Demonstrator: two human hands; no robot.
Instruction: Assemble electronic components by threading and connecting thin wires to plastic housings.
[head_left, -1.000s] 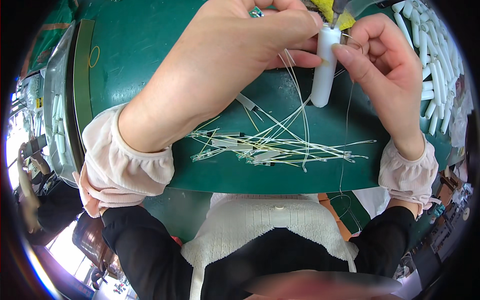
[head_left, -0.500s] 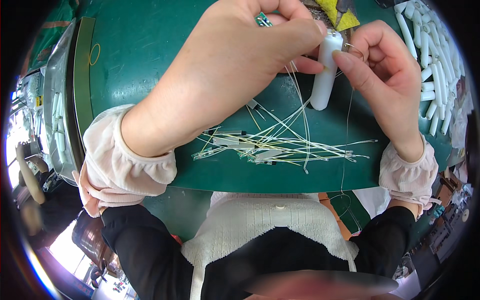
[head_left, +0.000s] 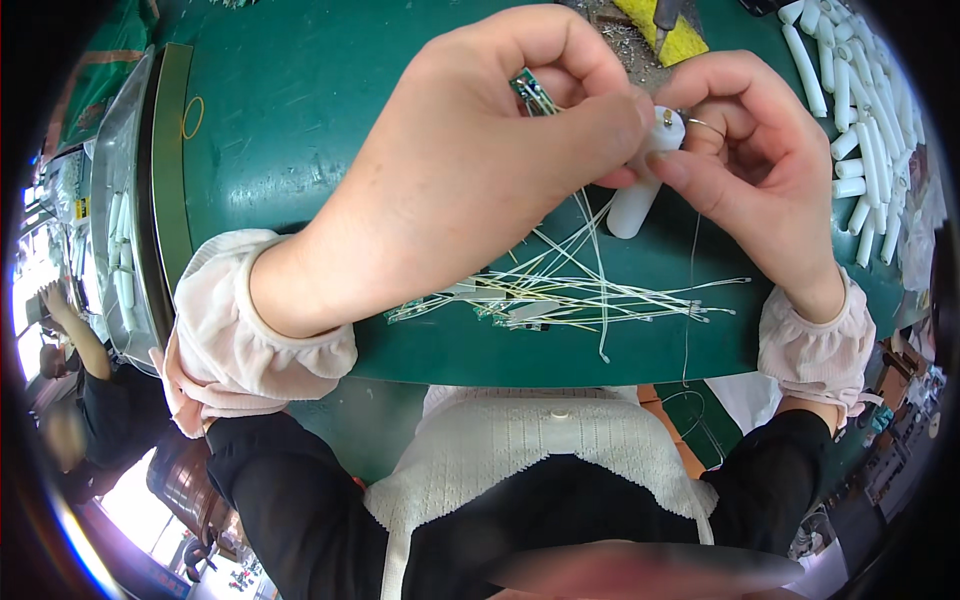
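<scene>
A white plastic tube (head_left: 632, 208) with a small metal contact on its top stands tilted between my two hands. My right hand (head_left: 750, 170) is closed round its upper part, thumb pressed on its side. A thin wire (head_left: 693, 270) runs down from this hand past the table edge. My left hand (head_left: 540, 140) is closed, its thumb and forefinger pinched against the tube's top; what its fingertips grip there is hidden. A small green circuit board (head_left: 535, 92) sticks out between its fingers, with white leads (head_left: 592, 235) hanging below.
Several circuit boards with white and yellow leads (head_left: 560, 300) lie bunched on the green table (head_left: 280, 140). More white tubes (head_left: 870, 120) are piled at the right. A yellow sponge (head_left: 685, 40) with a dark pointed tool (head_left: 664, 20) is at the back. A clear-lined tray (head_left: 120, 230) stands left.
Both hands and the tube have moved slightly toward me, and the tube's top has tipped so that its contact shows more. More of the circuit board is visible in my left hand.
</scene>
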